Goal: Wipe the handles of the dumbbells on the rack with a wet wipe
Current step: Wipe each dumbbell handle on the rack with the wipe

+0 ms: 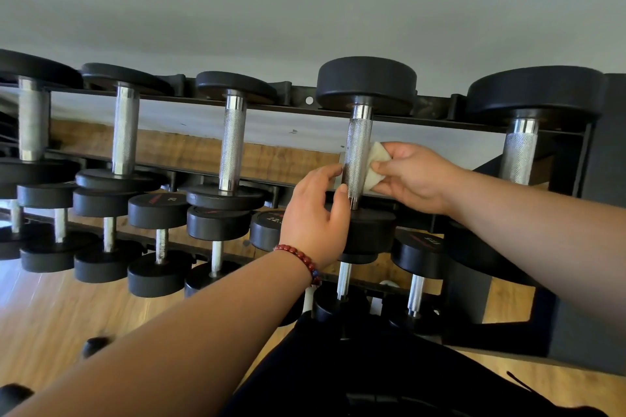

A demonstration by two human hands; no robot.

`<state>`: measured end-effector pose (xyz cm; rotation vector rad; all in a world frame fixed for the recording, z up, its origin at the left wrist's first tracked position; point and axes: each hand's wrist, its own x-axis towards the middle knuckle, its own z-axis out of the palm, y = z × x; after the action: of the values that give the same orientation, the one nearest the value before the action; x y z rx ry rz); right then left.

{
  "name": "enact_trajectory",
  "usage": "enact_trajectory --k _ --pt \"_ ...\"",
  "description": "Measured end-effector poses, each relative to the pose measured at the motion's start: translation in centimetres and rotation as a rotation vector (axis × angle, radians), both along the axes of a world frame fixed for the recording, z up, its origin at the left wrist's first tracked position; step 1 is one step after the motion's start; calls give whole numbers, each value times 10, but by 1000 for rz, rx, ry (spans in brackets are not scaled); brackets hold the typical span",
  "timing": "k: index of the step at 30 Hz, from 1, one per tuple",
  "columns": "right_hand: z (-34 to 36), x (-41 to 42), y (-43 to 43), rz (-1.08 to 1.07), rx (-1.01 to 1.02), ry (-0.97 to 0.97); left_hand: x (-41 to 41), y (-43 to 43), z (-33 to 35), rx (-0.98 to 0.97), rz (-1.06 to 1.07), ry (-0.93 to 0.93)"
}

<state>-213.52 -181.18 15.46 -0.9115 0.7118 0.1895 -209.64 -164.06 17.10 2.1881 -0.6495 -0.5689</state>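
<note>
Black dumbbells with knurled chrome handles lie across the top shelf of a black rack [305, 108]. My right hand [415, 176] pinches a folded white wet wipe [374, 164] and presses it against the right side of one dumbbell handle [357, 154], second from the right. My left hand [316, 217], with a red bead bracelet on the wrist, rests on that dumbbell's near weight head [371, 230], fingers spread and touching the handle's left side. It holds nothing.
More dumbbells fill the top shelf to the left [232, 142] and right [520, 149]. Smaller ones [159, 244] sit on the lower shelves. A grey wall is behind the rack and wooden floor [50, 315] below.
</note>
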Motion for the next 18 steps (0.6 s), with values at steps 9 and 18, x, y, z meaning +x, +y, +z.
enact_trajectory --k 9,18 --pt "-4 0 0 -13 -28 -29 0 -1 0 21 -6 -11" --pt "1 3 -3 52 -54 -15 -1 -1 4 21 -6 -9"
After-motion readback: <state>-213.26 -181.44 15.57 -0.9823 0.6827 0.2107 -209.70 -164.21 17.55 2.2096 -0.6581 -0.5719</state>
